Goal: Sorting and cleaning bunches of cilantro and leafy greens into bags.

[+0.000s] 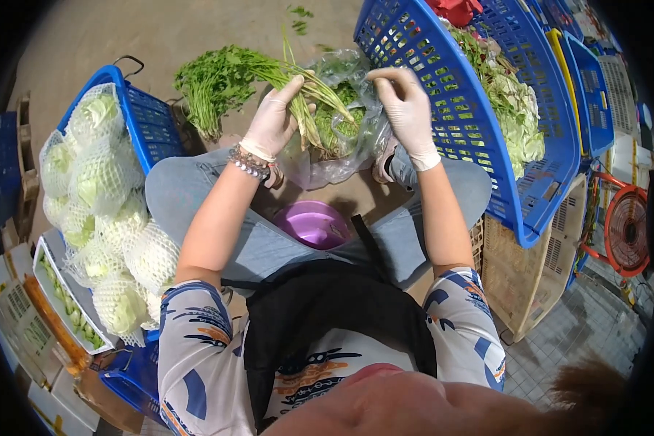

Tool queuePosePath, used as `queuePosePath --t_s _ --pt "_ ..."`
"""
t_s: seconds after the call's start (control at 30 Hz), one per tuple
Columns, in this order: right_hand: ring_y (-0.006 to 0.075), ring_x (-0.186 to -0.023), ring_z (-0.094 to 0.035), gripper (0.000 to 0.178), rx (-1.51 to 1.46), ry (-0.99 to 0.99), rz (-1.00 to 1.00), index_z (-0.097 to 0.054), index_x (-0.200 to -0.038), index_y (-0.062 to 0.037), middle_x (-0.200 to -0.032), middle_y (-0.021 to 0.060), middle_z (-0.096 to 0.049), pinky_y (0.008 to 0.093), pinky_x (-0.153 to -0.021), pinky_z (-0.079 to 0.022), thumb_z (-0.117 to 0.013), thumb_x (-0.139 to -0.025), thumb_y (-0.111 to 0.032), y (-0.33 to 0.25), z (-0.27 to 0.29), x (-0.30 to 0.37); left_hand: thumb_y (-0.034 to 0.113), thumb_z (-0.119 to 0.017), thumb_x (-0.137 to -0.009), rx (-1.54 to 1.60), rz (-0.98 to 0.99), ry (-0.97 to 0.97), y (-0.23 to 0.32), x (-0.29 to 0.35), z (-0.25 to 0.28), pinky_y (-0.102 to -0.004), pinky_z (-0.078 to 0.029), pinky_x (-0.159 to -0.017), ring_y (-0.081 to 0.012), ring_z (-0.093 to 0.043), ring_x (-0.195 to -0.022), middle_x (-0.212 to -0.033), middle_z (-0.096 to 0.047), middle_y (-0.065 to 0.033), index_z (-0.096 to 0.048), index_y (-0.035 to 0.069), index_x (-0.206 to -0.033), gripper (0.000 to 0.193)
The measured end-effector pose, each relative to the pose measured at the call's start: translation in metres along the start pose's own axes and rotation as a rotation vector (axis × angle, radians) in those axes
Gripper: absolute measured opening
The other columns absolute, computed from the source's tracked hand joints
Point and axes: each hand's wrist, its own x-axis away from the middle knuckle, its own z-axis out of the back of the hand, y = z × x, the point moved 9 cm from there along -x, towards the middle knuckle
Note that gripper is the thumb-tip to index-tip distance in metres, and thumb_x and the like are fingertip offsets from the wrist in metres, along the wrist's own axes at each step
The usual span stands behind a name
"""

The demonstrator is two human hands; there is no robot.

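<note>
My left hand (272,120), in a pale thin glove, is closed round the stalks of a bunch of leafy greens (221,76). Their leaves hang out to the left, and the pale stem ends point right and down. My right hand (405,109), gloved too, is raised to the right of the stems with thumb and fingers pinched together. Whatever is in that pinch, if anything, is too small to make out. Under and between both hands a clear plastic bag (320,173) lies open on the floor, with more greens (338,134) inside.
A blue basket (149,120) of net-wrapped cabbages (98,182) stands at left. To the right, a large blue crate (443,94) holding leaf trimmings (512,109) leans close to my right hand. A purple basin (312,225) sits between my legs. A red fan (625,229) stands far right.
</note>
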Motion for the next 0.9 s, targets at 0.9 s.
queuePosePath --t_s 0.9 --pt "0.0064 -0.066 -0.048 0.015 -0.225 -0.224 -0.298 -0.062 -0.094 -0.0027 -0.075 -0.0004 -0.055 0.0228 -0.061 -0.042 -0.064 -0.090 -0.018 0.034 -0.060 0.024 0.014 -0.067 -0.091 -0.229 -0.041 -0.271 0.001 0.009 -0.035 -0.0276 -0.047 -0.095 -0.0134 -0.059 -0.107 -0.115 -0.065 -0.0058 -0.053 0.001 -0.131 0.044"
